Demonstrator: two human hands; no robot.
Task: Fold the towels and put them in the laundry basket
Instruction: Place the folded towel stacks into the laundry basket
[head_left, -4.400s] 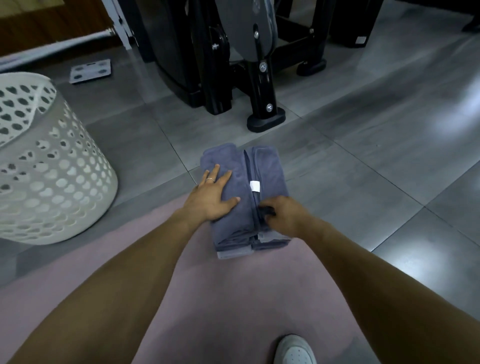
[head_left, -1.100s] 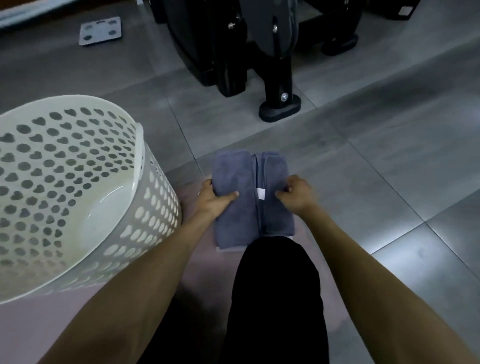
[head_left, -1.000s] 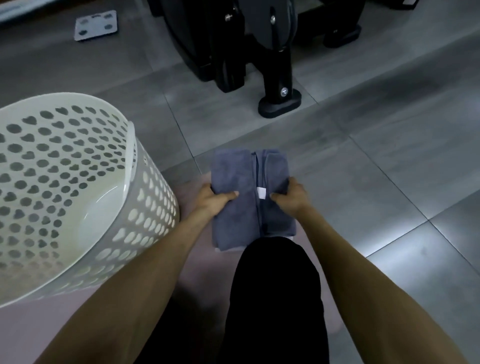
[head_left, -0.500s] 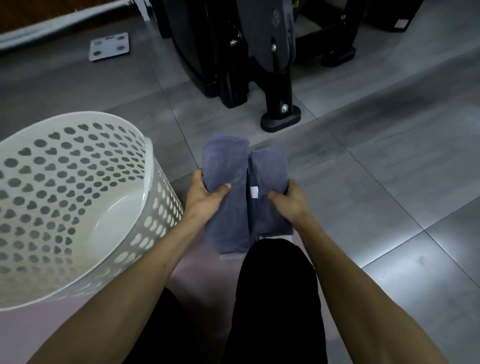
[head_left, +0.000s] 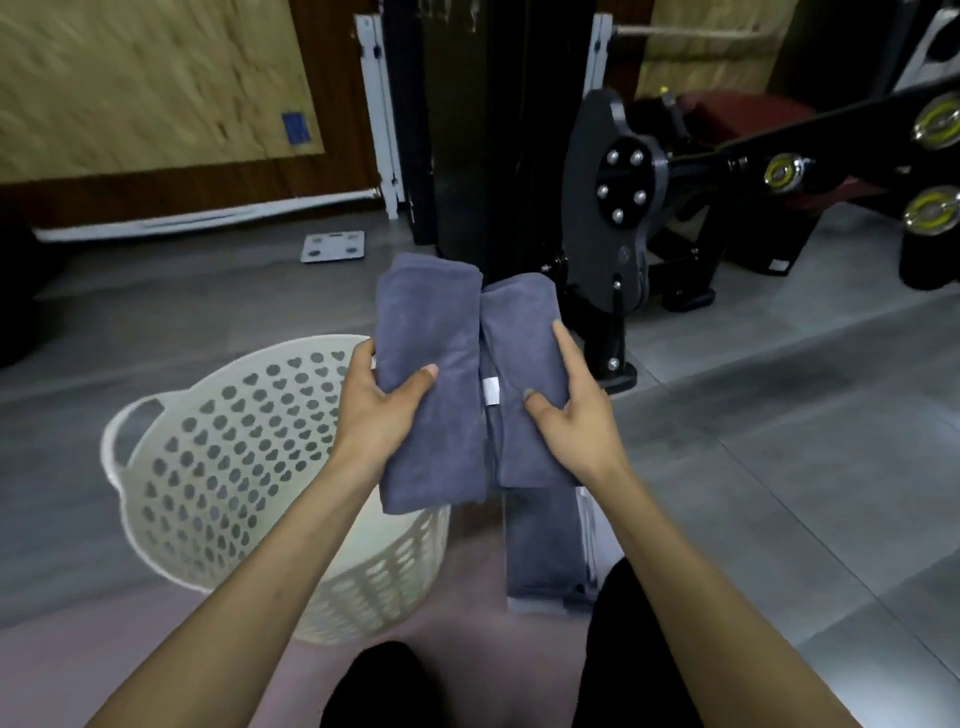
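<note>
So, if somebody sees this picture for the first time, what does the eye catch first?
First the folded grey towel in the middle, lifted off the floor, with the left hand and the right hand gripping its two sides. Next the white laundry basket with heart-shaped holes, low on the left, partly under the towel. Behind stands a black exercise machine.

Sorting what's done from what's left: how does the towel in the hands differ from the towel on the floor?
The held towel is lifted, gripped by the left hand and right hand; the floor towel lies untouched on the pink mat. The held towel shows a white tag; the floor towel shows none. Both are grey-blue and folded.
</note>
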